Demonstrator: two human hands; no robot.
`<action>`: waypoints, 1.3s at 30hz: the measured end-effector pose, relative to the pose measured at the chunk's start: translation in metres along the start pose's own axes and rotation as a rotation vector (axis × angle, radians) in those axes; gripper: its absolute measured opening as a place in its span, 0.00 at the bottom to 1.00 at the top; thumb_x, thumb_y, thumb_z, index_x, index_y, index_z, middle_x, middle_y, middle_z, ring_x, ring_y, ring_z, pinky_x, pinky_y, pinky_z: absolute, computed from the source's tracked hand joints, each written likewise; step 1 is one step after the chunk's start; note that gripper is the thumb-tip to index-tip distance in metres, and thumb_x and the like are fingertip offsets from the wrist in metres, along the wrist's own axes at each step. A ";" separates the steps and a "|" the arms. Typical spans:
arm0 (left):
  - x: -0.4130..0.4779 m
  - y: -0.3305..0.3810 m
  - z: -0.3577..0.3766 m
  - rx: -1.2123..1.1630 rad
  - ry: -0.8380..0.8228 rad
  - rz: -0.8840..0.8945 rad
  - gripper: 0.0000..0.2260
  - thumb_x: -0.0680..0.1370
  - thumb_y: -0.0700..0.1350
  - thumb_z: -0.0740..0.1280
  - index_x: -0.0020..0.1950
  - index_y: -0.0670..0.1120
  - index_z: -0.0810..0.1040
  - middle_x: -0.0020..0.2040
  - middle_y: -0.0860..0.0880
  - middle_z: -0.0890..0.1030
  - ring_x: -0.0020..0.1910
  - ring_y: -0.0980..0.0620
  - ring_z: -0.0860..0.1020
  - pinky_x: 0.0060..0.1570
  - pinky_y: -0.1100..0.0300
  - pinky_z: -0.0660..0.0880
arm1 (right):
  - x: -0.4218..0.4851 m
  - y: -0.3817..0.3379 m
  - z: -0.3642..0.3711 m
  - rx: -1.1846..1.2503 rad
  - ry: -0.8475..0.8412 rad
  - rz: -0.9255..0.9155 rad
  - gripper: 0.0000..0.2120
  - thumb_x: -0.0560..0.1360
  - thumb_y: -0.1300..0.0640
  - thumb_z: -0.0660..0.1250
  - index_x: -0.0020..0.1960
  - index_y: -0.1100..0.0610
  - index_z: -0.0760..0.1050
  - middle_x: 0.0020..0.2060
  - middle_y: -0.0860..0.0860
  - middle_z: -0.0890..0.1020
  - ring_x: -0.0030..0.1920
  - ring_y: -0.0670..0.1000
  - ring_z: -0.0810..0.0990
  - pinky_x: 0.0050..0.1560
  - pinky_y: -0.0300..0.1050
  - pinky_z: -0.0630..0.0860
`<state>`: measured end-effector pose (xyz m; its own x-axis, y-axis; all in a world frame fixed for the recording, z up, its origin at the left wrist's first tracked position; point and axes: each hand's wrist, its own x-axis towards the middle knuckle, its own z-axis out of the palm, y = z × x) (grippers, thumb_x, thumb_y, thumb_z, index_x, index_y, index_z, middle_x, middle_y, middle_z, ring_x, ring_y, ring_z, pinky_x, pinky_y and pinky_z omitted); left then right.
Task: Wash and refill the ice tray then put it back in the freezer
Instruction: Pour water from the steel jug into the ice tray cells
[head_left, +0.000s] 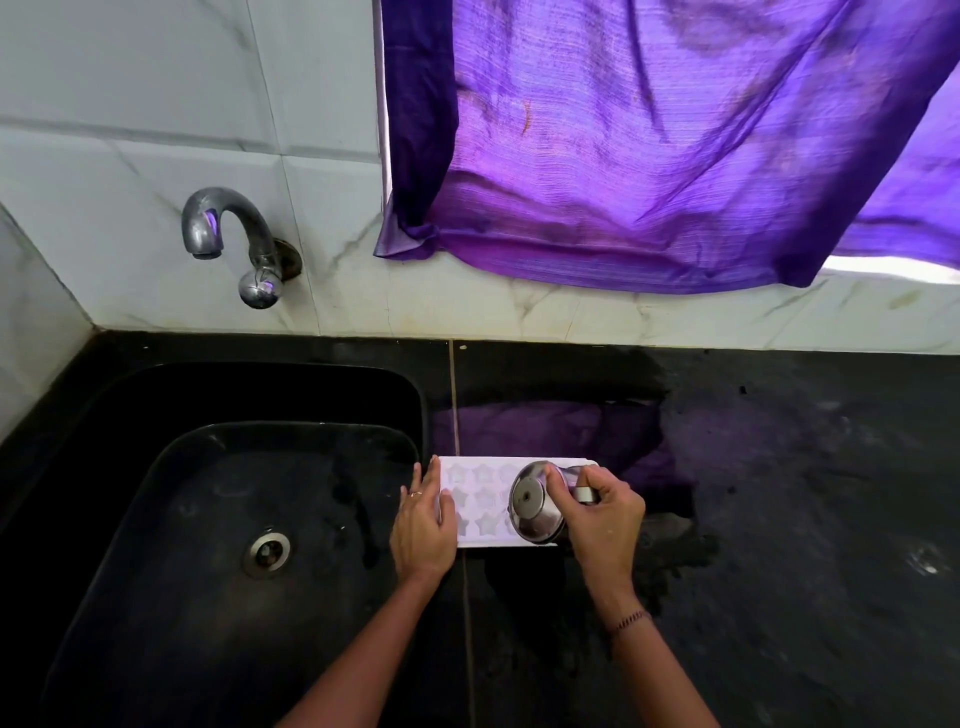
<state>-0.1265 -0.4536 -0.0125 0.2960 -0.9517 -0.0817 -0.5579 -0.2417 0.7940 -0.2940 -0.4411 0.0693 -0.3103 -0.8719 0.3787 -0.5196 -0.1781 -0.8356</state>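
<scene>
A white ice tray (480, 501) with star-shaped cells lies flat on the black counter just right of the sink. My left hand (423, 519) rests on the tray's left end, fingers flat against it. My right hand (605, 514) grips a small steel cup (535, 506) by its handle and holds it tipped on its side over the tray's right half, its base facing me. The cup hides the tray's right cells.
A black sink (156, 467) with a metal drain (267, 553) lies to the left. A steel tap (234, 244) juts from the tiled wall above it. A purple curtain (649, 156) hangs over the window. The black counter (779, 493) is wet around the tray.
</scene>
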 end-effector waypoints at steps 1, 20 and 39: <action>0.000 0.000 0.000 0.001 0.000 0.002 0.21 0.80 0.45 0.57 0.74 0.54 0.62 0.76 0.51 0.60 0.75 0.47 0.58 0.68 0.51 0.64 | 0.000 0.000 0.000 0.010 0.002 0.006 0.24 0.68 0.54 0.74 0.27 0.66 0.64 0.23 0.59 0.70 0.27 0.60 0.68 0.32 0.56 0.71; 0.000 -0.001 0.001 0.014 0.001 -0.008 0.21 0.80 0.46 0.56 0.74 0.55 0.62 0.76 0.52 0.60 0.75 0.46 0.57 0.66 0.49 0.67 | -0.006 -0.003 -0.016 0.171 0.105 0.147 0.26 0.68 0.65 0.75 0.24 0.56 0.60 0.18 0.45 0.63 0.23 0.43 0.61 0.26 0.30 0.60; -0.005 0.007 -0.004 -0.025 0.049 0.058 0.21 0.80 0.39 0.56 0.73 0.49 0.65 0.74 0.51 0.64 0.74 0.51 0.59 0.71 0.49 0.62 | -0.005 0.016 -0.019 0.005 0.089 0.101 0.21 0.67 0.57 0.75 0.28 0.68 0.67 0.24 0.62 0.70 0.27 0.51 0.64 0.29 0.55 0.70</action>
<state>-0.1286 -0.4500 -0.0043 0.3015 -0.9534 -0.0065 -0.5560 -0.1814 0.8112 -0.3157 -0.4310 0.0615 -0.4305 -0.8415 0.3265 -0.4781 -0.0942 -0.8732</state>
